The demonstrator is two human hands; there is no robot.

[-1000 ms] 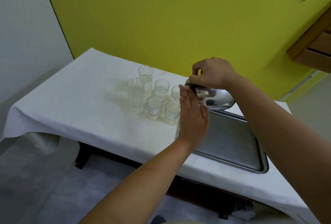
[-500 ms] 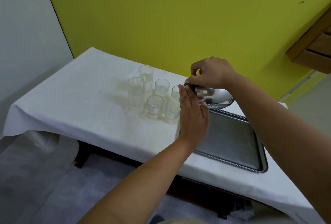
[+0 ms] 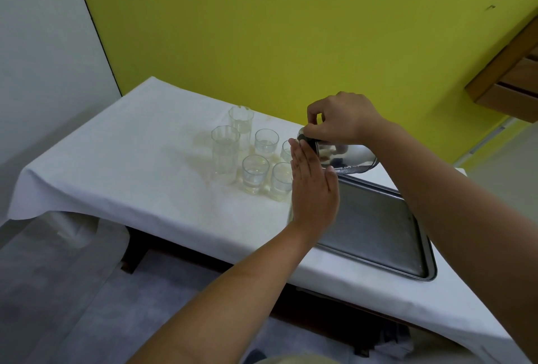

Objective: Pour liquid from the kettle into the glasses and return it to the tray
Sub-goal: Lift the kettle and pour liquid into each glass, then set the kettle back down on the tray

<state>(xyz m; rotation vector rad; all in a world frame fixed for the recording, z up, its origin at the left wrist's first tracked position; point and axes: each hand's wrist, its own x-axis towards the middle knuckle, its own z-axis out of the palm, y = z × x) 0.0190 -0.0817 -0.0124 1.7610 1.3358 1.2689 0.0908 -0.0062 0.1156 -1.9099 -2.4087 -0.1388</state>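
Note:
A shiny steel kettle (image 3: 348, 158) is tipped over to the left above the far end of the metal tray (image 3: 375, 227). My right hand (image 3: 339, 120) grips its top. My left hand (image 3: 313, 186) is flat with fingers together, its palm pressed against the kettle's near side and mouth end. Several clear glasses stand left of the kettle: two tall ones (image 3: 225, 151) at the back left and short ones (image 3: 255, 173) in front, each with some clear liquid. The nearest short glass (image 3: 281, 180) is partly hidden behind my left hand.
The table wears a white cloth (image 3: 131, 165) with yellowish stains around the glasses. A yellow wall stands right behind the table, and a wooden shelf (image 3: 512, 72) juts out at the upper right. Grey floor lies below the table's front edge.
Almost nothing has moved: the kettle stays tipped toward the glasses between both hands, and my right fingers have lifted slightly on its top.

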